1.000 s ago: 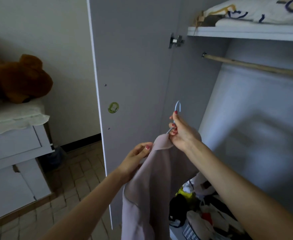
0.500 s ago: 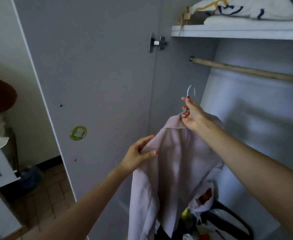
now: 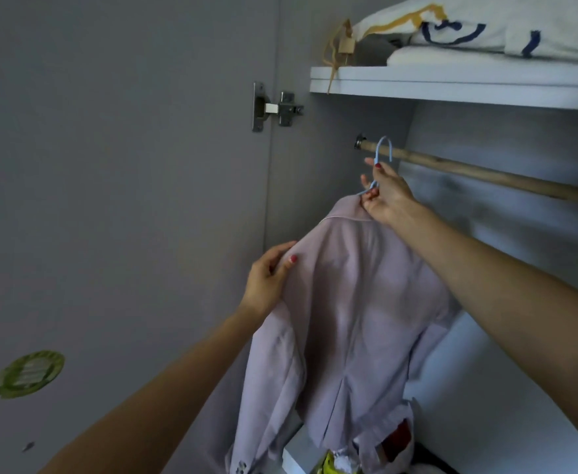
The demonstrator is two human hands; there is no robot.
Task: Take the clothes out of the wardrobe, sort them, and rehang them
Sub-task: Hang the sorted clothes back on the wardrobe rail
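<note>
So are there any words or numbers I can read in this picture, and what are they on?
None can be read.
Round green sticker on the wardrobe door: it has pale marks, too blurred to read.
Bedding on the top shelf: blue and yellow strokes, a pattern, not readable letters.
Pink jacket: no label shows.
</note>
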